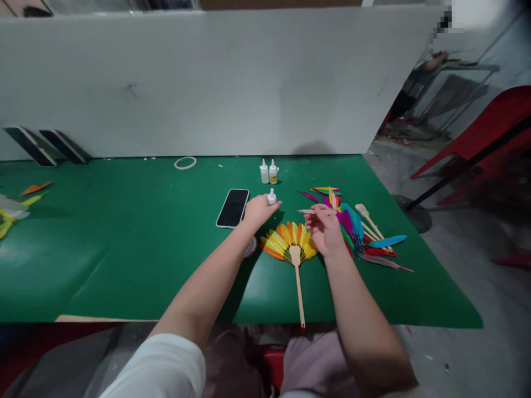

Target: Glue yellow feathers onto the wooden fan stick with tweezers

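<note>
Our left fingers [275, 207] wrap a white bottle [271, 198]; our right fingers [312, 221] pinch a pale feather [306, 211]. Just below them, the fan [295, 254] already wears yellow-orange feathers [286, 234]; rightward, colourful feathers [354, 225] lie loose.

Behind the left hand [260, 209] I lose the base of the white bottle [271, 197] — and at three o'clock my view crops a red chair [489, 130].

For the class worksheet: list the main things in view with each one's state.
Left hand: closed around a bottle
Right hand: pinching a pale strip
Fan: lying, feathers spread
Phone: lying, screen dark
Rear bottles: upright
Loose feathers: heaped
Ring: lying flat
</note>
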{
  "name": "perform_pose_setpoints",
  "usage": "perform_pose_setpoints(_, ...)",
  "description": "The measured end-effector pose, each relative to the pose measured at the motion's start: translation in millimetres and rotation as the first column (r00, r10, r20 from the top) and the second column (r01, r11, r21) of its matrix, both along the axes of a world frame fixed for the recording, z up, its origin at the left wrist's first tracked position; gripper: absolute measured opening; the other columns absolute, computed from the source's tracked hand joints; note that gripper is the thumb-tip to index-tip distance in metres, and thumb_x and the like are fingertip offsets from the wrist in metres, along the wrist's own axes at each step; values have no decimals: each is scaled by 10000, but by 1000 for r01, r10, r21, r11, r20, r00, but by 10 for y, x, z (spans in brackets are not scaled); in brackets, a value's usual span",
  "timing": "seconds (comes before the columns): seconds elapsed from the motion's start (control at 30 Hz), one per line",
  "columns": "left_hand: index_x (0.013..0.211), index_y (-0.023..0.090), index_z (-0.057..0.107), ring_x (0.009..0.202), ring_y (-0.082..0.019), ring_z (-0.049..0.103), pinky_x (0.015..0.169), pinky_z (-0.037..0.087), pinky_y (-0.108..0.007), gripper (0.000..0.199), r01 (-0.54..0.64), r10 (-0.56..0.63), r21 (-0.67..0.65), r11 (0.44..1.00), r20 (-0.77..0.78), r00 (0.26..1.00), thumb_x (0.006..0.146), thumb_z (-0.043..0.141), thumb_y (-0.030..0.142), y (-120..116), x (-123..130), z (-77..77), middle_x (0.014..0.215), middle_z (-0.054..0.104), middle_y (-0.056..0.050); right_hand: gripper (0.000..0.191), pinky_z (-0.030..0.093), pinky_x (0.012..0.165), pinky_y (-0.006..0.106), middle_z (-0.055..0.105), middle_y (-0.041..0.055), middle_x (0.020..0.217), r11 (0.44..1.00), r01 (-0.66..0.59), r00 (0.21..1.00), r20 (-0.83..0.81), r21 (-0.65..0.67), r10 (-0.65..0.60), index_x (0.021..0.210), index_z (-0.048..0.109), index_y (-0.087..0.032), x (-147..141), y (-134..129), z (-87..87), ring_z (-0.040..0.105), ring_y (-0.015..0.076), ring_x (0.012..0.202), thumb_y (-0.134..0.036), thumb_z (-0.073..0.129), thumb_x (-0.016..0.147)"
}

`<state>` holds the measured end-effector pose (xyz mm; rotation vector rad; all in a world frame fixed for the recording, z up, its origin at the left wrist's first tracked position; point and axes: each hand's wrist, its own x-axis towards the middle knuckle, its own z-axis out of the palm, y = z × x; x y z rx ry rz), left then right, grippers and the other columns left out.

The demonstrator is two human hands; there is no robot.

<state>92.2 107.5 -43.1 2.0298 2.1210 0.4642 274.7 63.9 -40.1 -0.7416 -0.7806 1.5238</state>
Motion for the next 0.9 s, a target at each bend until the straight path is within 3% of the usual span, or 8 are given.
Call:
perform_pose_setpoints(0.17,945,166,610,798,-247,611,646,409,-286,432,12,-12,-11,1000,-19,1000,763,519,547,-19,-21,-62,856,659,-113,234,469,490,208,693,-4,671,995,-80,997,3,57,80,764,618,-216,5,-55,14,608,103,548,-351,741,619)
perform_pose_setpoints(0.27,1148,159,529,859,-259,596,698,415,-301,563,20,-20,17,1000,-39,999,725,587,525,-115,-52,-1,909,645,-119,209,479,515,214,703,0,689,989,-119,993,15,84,119,762,662,-224,2,-85,28,617,107,581,-340,753,614)
perform_pose_setpoints(0.37,1307,140,395,888,-252,567,748,416,-323,751,6,-7,142,990,7,1000,699,629,512,-359,-124,114,927,615,-113,223,497,540,246,713,14,716,987,-135,988,82,83,128,798,699,-228,-9,-120,51,612,115,574,-343,753,615)
perform_pose_setpoints(0.43,1290,147,423,831,-210,555,750,421,-315,676,-46,-1,269,962,173,985,742,592,504,-586,-172,193,872,599,-76,226,505,564,266,716,22,732,984,-142,981,152,112,124,815,714,-231,-25,-150,63,619,129,597,-338,750,620)
perform_pose_setpoints(0.53,1060,190,605,724,-141,540,701,429,-263,363,-108,-73,312,944,517,853,835,491,452,-913,-185,276,819,604,-33,153,516,668,287,717,24,830,958,-154,957,277,243,84,795,727,-250,-73,-200,65,641,162,784,-281,737,645)
perform_pose_setpoints(0.63,913,192,664,735,-133,561,672,428,-244,283,-107,-93,230,967,714,693,839,505,414,-1105,-140,296,844,640,-31,120,507,760,308,711,12,866,923,-142,934,356,357,6,788,730,-276,-147,-246,53,623,166,877,-216,701,689)
perform_pose_setpoints(0.73,885,200,680,712,-131,571,629,428,-234,263,-124,-54,161,979,794,605,827,529,408,-1155,-108,270,785,646,-22,106,508,760,340,708,10,779,902,-97,921,381,421,-79,751,730,-280,-215,-282,44,623,172,810,-198,689,698)
perform_pose_setpoints(0.9,898,202,689,572,-113,545,492,397,-220,290,-152,29,64,986,837,546,815,534,432,-1146,-140,210,711,646,-17,125,503,793,361,711,17,819,898,-123,889,448,423,-90,788,730,-280,-252,-325,50,625,186,844,-210,697,690)
